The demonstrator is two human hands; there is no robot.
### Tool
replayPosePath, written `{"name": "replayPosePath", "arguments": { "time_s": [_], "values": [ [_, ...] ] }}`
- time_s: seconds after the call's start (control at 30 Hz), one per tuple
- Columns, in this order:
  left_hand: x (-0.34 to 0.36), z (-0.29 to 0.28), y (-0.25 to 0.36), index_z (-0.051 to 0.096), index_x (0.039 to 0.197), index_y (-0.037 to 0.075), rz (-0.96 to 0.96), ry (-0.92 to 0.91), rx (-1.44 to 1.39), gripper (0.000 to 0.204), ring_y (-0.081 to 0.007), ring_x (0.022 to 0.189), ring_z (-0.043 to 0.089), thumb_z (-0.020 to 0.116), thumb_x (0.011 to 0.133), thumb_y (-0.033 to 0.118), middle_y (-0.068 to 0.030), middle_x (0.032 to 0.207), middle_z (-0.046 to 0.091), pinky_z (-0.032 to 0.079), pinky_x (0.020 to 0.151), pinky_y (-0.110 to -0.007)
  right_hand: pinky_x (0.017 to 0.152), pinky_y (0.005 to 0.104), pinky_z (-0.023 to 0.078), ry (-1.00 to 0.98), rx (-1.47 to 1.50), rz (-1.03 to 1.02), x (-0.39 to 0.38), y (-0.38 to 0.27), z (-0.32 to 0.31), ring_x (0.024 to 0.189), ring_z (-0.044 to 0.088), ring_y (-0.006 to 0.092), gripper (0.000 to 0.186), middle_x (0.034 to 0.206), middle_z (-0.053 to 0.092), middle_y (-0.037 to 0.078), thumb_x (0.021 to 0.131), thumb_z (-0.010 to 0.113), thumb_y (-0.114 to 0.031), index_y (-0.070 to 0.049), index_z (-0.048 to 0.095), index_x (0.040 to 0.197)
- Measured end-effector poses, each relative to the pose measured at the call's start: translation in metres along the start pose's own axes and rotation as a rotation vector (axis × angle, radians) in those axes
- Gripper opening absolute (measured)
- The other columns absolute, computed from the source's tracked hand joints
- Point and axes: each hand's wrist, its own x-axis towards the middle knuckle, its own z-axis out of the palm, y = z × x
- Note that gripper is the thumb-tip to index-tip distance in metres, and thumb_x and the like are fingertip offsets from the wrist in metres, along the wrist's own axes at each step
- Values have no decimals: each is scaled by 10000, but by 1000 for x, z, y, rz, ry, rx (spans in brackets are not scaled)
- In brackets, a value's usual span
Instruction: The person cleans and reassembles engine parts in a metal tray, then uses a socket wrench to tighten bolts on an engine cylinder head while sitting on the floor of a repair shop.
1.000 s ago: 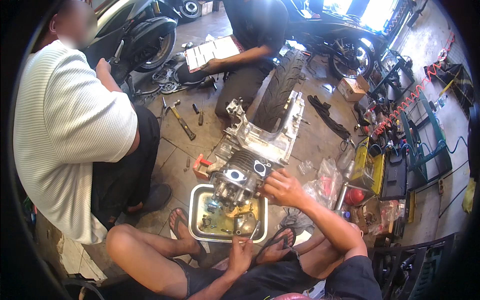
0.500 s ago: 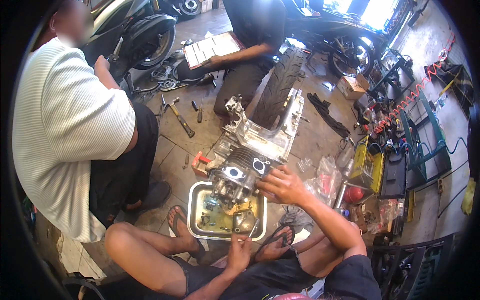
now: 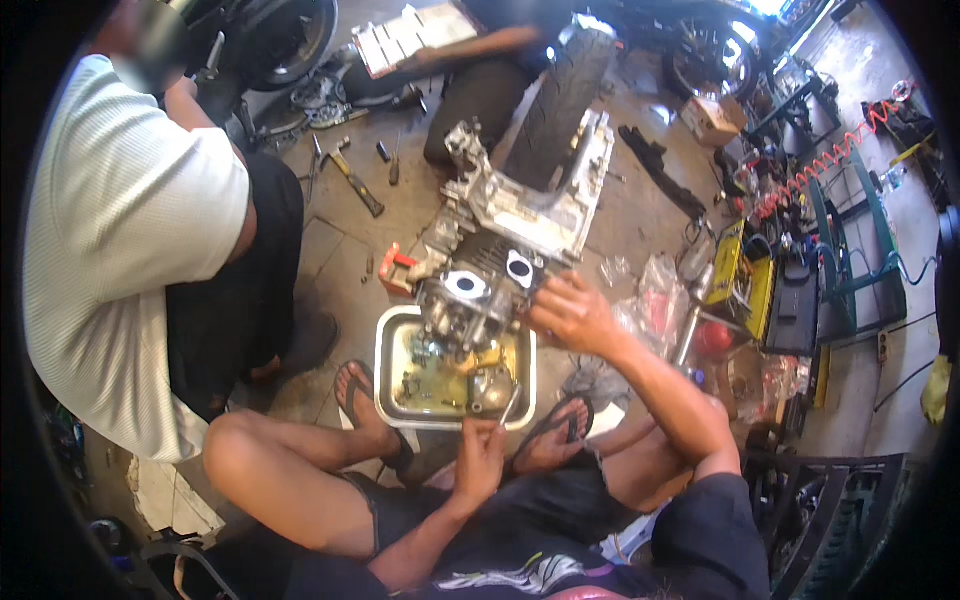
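An engine block (image 3: 540,214) with a finned cylinder and two oval ports lies over a white-rimmed tray (image 3: 528,390) holding yellowish liquid and small metal parts. My right hand (image 3: 568,315) is closed at the cylinder head's right side; what its fingertips hold, if anything, is hidden. My left hand (image 3: 478,460), low in the middle, is closed on a slim silver tool (image 3: 508,408) that rises toward the tray's front. Just left of the engine stands a red-handled item (image 3: 398,268).
A person in white (image 3: 135,250) crouches at the left, another (image 3: 490,70) behind the engine holds a paper board. A hammer (image 3: 355,180), a loose tire (image 3: 560,95), plastic bags (image 3: 660,310), a yellow toolbox (image 3: 745,285) and green metal frames (image 3: 850,250) surround the engine.
The whole view has shifted, so the scene sits higher in the picture and more of my lap shows. My hands keep their places at the engine and tray.
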Motion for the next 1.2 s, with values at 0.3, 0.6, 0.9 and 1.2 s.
{"name": "replayPosePath", "arguments": {
  "time_s": [0.3,0.6,0.9,1.2],
  "values": [
    [1,2,-5,442,1063,4,49,21,-48,211,-124,662,546,551,996,171,-53,749,560,463,616,-298,822,330,456,-57,25,21,0,0,-5,871,592,159,262,869,602,-12,744,747,-219,-139,679,984],
    [0,4,-2,339,1072,84,26,-57,-103,176,-46,564,350,502,1023,131,16,701,428,292,473,-223,815,326,463,-43,37,31,-1,-1,-1,877,596,163,245,871,614,-11,766,747,-217,-129,682,985],
    [0,4,0,337,1068,87,32,-59,-144,177,-45,550,345,501,1025,138,18,690,419,290,465,-226,824,324,462,-34,30,19,-1,0,-2,879,595,162,245,882,620,-9,757,741,-219,-129,683,978],
    [0,4,2,339,1067,85,8,-61,-180,171,-39,529,329,499,1024,131,21,678,415,278,450,-226,826,323,451,-59,41,39,0,0,-4,874,591,158,265,859,608,-16,737,746,-222,-130,682,977]
  ]
}}
